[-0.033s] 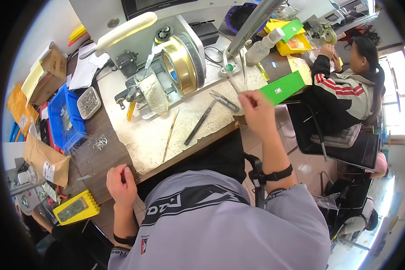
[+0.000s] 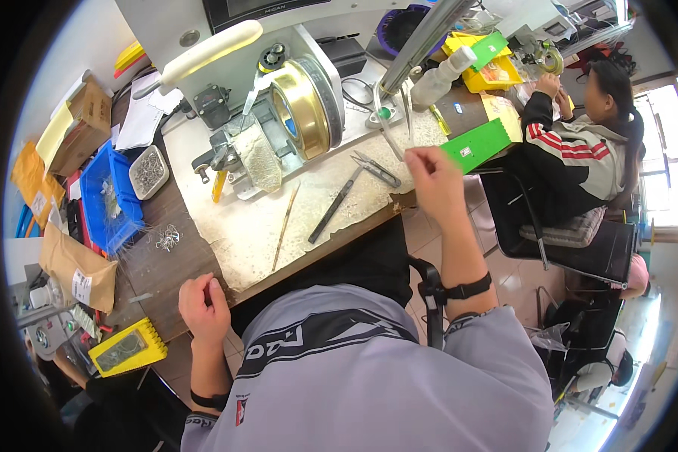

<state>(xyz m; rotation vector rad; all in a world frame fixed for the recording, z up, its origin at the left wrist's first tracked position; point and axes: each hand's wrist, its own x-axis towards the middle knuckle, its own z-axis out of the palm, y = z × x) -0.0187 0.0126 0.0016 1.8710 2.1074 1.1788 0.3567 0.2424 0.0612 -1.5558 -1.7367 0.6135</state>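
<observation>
My left hand (image 2: 205,307) rests at the table's front edge with its fingers curled loosely; nothing shows in it. Farther right, my right hand (image 2: 435,181) is raised over the edge, fingers pinched together, beside the near end of a green board (image 2: 484,145). Whatever those fingers hold, if anything, is too small to make out. Between the hands, a black-handled tool (image 2: 335,206), small metal pliers (image 2: 377,169) and a thin brown stick (image 2: 285,227) lie on the pale, worn mat (image 2: 241,233). A machine with a gold-rimmed wheel (image 2: 300,109) stands behind them.
At left are a blue bin (image 2: 109,196), a tray of small metal parts (image 2: 149,172), a loose pile of metal pieces (image 2: 168,238) and a brown paper packet (image 2: 75,270). A white bottle (image 2: 444,77) stands near a slanting metal post (image 2: 422,49). A co-worker (image 2: 580,143) sits at right.
My right hand has shifted slightly to the right, away from the mat. My left hand and the tools on the mat stay where they were.
</observation>
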